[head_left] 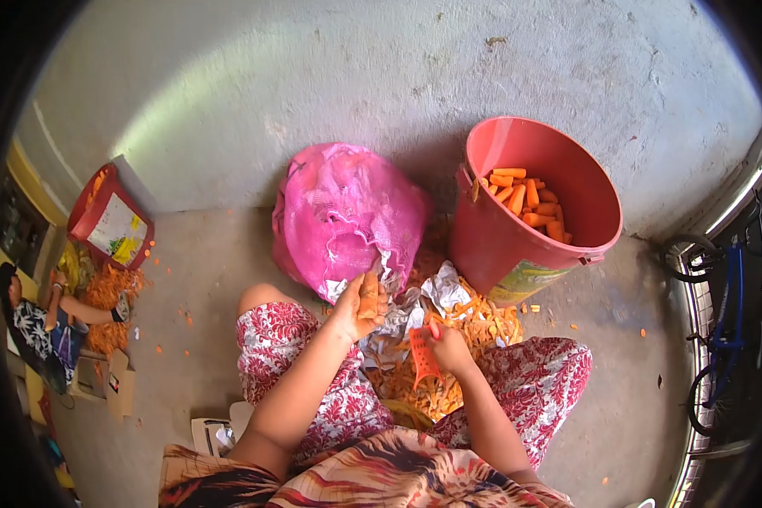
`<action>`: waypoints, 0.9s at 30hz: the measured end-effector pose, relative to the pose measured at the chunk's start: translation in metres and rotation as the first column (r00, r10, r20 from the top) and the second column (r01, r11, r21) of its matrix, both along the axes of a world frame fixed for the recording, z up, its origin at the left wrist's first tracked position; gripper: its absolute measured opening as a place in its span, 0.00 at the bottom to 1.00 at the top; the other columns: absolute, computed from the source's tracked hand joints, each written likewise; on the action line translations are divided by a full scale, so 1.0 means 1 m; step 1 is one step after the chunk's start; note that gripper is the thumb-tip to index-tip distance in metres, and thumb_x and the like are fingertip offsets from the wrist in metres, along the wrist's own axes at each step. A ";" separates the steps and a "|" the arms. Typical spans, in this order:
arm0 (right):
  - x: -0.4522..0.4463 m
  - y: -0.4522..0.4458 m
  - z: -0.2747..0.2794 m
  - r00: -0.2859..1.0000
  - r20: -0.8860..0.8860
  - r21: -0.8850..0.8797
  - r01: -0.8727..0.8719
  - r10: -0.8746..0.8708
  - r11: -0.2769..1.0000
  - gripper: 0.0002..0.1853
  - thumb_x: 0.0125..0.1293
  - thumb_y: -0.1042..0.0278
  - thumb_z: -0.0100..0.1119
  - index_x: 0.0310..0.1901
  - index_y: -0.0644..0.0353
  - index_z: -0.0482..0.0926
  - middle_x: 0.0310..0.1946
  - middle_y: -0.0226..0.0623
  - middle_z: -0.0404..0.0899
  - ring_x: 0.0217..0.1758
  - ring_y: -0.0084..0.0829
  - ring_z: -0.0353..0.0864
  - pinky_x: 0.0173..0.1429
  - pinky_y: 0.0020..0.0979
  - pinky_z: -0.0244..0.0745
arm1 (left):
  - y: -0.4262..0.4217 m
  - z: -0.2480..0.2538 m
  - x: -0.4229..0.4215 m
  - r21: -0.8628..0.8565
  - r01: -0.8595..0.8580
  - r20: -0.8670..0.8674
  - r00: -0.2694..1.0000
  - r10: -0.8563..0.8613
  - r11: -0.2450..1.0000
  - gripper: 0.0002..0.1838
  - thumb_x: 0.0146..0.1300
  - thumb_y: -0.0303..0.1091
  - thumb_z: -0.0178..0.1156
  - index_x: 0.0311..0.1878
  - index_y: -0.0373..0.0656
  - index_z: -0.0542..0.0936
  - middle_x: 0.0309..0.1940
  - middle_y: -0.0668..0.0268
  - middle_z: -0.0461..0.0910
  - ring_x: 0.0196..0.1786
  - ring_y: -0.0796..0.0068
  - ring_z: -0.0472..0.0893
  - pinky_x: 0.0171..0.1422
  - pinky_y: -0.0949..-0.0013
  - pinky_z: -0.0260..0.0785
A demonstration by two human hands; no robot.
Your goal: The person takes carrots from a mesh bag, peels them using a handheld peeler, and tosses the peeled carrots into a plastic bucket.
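Observation:
My left hand (356, 311) is wrapped round an unpeeled-looking carrot (368, 295), held upright in front of the pink mesh sack (347, 220). In my right hand (450, 349) is a red plastic peeler (423, 360) with holes along its flat part; its blade cannot be made out. The peeler is apart from the carrot, to its right and lower. Below both hands, a heap of orange peelings (483, 326) lies between my knees, mixed with crumpled pale paper (444, 289).
A large red bucket (533, 254) with peeled carrots (529, 199) stands at the right by the wall. Far left, another person (46, 326) sits near a second red bucket (110, 220) and more peelings (108, 305). A blue bicycle (724, 322) is at the right edge.

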State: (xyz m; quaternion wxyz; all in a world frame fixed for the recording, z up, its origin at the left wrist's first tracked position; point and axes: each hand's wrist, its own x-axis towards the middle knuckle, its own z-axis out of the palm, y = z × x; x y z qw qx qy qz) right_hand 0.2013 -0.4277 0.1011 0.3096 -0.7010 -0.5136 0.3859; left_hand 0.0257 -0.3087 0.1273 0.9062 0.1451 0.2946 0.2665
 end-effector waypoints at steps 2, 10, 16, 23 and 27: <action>-0.002 0.003 -0.022 0.967 -0.194 0.090 0.187 -0.167 0.978 0.12 0.58 0.63 0.48 0.35 0.64 0.73 0.22 0.43 0.75 0.25 0.35 0.75 0.32 0.32 0.68 | -0.009 -0.011 0.003 -0.058 0.020 0.038 0.999 -0.018 0.998 0.20 0.54 0.56 0.46 0.29 0.47 0.69 0.20 0.70 0.65 0.21 0.77 0.64 0.20 0.76 0.54; -0.007 0.017 0.060 0.605 -0.722 0.250 0.681 -0.336 0.689 0.11 0.62 0.63 0.46 0.32 0.61 0.73 0.19 0.20 0.65 0.21 0.12 0.60 0.24 0.18 0.56 | -0.054 0.000 0.041 -0.035 0.101 -0.162 0.981 -0.106 0.994 0.19 0.59 0.55 0.41 0.33 0.49 0.71 0.23 0.70 0.71 0.24 0.76 0.71 0.21 0.73 0.58; -0.012 0.015 0.050 0.726 -0.544 0.353 0.652 -0.420 0.670 0.14 0.62 0.62 0.46 0.27 0.63 0.74 0.13 0.23 0.65 0.17 0.15 0.61 0.21 0.22 0.57 | -0.078 0.025 0.059 -0.099 0.051 -0.039 0.998 -0.055 0.994 0.14 0.60 0.47 0.43 0.38 0.49 0.73 0.27 0.72 0.75 0.26 0.78 0.73 0.25 0.71 0.64; -0.006 0.007 0.056 0.720 -0.516 0.296 0.658 -0.464 0.692 0.14 0.62 0.61 0.45 0.31 0.64 0.76 0.12 0.24 0.64 0.16 0.16 0.61 0.20 0.23 0.56 | -0.085 0.034 0.069 -0.105 0.056 -0.012 0.998 -0.058 0.993 0.13 0.60 0.44 0.44 0.40 0.49 0.73 0.27 0.73 0.75 0.26 0.80 0.74 0.22 0.72 0.64; 0.001 0.007 0.056 0.731 -0.477 0.323 0.662 -0.489 0.676 0.15 0.62 0.61 0.44 0.30 0.64 0.76 0.13 0.24 0.64 0.17 0.16 0.60 0.20 0.23 0.56 | -0.078 0.013 0.062 0.058 0.213 0.458 0.862 -0.216 0.975 0.18 0.63 0.42 0.39 0.50 0.40 0.68 0.43 0.63 0.73 0.44 0.73 0.74 0.48 0.69 0.67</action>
